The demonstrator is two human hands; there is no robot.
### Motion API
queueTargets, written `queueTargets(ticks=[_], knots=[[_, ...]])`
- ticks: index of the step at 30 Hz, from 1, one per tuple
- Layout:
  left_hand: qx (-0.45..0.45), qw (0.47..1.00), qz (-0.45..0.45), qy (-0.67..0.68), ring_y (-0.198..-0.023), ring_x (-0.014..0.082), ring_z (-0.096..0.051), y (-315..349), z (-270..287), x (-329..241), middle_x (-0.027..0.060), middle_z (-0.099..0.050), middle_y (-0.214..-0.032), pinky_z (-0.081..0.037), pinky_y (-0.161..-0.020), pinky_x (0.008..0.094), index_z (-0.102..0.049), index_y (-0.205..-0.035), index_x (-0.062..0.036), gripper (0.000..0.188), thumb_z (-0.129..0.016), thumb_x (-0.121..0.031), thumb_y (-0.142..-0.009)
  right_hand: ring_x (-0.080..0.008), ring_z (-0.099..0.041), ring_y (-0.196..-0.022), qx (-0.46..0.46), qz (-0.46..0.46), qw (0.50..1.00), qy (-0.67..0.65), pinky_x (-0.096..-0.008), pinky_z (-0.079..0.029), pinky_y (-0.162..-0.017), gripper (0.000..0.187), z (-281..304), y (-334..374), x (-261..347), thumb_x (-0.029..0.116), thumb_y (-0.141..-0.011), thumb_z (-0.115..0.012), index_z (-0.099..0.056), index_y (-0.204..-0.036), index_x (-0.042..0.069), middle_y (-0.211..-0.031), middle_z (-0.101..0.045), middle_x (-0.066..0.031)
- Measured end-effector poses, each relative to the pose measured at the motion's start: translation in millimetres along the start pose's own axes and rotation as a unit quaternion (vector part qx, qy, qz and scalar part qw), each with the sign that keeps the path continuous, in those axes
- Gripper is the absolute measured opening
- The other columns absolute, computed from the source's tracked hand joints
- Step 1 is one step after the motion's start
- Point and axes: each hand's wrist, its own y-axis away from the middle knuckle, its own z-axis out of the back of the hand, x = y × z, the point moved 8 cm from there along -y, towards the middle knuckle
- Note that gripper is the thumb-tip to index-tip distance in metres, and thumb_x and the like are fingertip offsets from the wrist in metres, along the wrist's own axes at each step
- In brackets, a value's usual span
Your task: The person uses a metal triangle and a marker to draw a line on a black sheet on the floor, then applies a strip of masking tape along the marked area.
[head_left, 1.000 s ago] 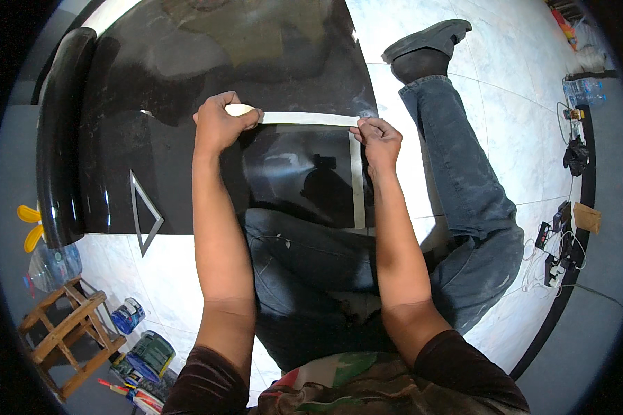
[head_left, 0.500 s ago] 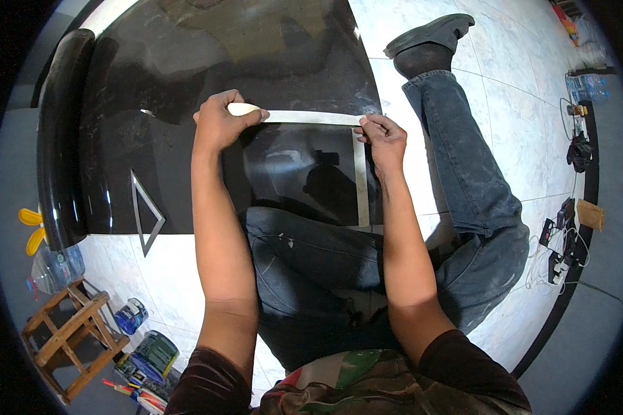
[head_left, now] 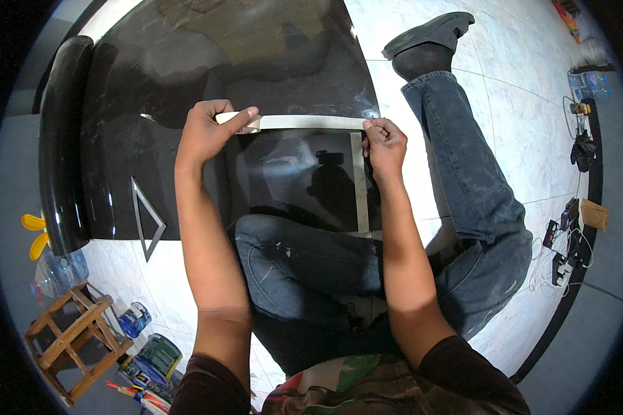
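Note:
A glossy black car body panel [head_left: 187,76] lies on the pale floor in front of me. My left hand [head_left: 208,128] grips a roll of beige masking tape [head_left: 246,122]. A strip of tape [head_left: 311,122] runs from the roll rightward across the panel. My right hand [head_left: 384,144] presses the strip's right end down with its fingertips. A second, vertical tape strip [head_left: 359,183] runs down the panel from that corner. My legs in blue jeans [head_left: 457,159] lie beside and under the panel.
A wooden stool [head_left: 66,339], paint cans [head_left: 149,353] and a plastic bottle [head_left: 59,270] stand at the lower left. Cables and small tools [head_left: 567,235] lie along the right wall. A grey triangle outline [head_left: 147,220] marks the panel's left part.
The left hand has drawn the roll a little to the left, lengthening the horizontal strip. The right hand has stayed on the strip's end.

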Motion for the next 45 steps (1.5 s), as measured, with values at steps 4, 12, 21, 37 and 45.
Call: queueTargets(ticks=[4,12,21,37,45], knots=[[0.030,0.999,-0.006,-0.029,-0.058,0.0074,-0.051,6,6,2,0.0006,-0.059,-0.058,-0.036,-0.055,0.0309,-0.072,-0.065,-0.0014,0.050,-0.089,-0.040,-0.093,-0.0098,-0.062,-0.061,0.021,0.017,0.999,-0.034,-0.0263,-0.045,-0.051,0.012,2,-4,-2,0.012,-0.101,-0.077,-0.073,-0.102,0.001,-0.082,-0.071,-0.0039],[-0.076,0.959,-0.175,-0.211,-0.061,0.0182,-0.054,30,57,16,0.0082,-0.069,-0.066,-0.041,-0.078,0.0357,-0.079,-0.076,-0.0024,0.042,-0.082,-0.038,-0.098,-0.0100,-0.064,-0.067,0.016,0.045,0.998,0.047,-0.0266,-0.051,-0.060,0.018,0,-8,-7,0.017,-0.102,-0.080,-0.074,-0.106,0.001,-0.083,-0.071,-0.0026],[-0.075,0.971,-0.162,-0.161,-0.081,0.0227,-0.053,28,121,64,0.0073,-0.069,-0.082,-0.037,-0.090,0.0383,-0.079,-0.089,-0.0065,0.026,-0.078,-0.031,-0.097,-0.0073,-0.057,-0.061,0.023,0.000,1.000,0.000,-0.0243,-0.042,-0.054,0.014,-9,-5,-3,0.009,-0.102,-0.078,-0.072,-0.108,-0.002,-0.078,-0.068,-0.0018],[-0.047,0.948,-0.050,-0.311,-0.090,0.0211,-0.053,14,133,105,0.0045,-0.065,-0.079,-0.031,-0.094,0.0396,-0.075,-0.084,-0.0099,0.040,-0.084,-0.048,-0.093,-0.0074,-0.054,-0.052,0.028,-0.026,0.998,0.046,-0.0248,-0.039,-0.047,0.014,-9,-16,-7,0.012,-0.102,-0.079,-0.072,-0.106,0.000,-0.072,-0.064,-0.0002],[-0.100,0.980,-0.061,-0.162,-0.093,0.0206,-0.053,31,161,147,0.0061,-0.065,-0.081,-0.031,-0.094,0.0393,-0.076,-0.083,-0.0098,0.039,-0.083,-0.047,-0.094,-0.0074,-0.054,-0.054,0.027,-0.012,0.997,0.068,-0.0250,-0.038,-0.048,0.013,-3,-19,-9,0.012,-0.101,-0.080,-0.074,-0.105,0.001,-0.074,-0.064,0.0009]])
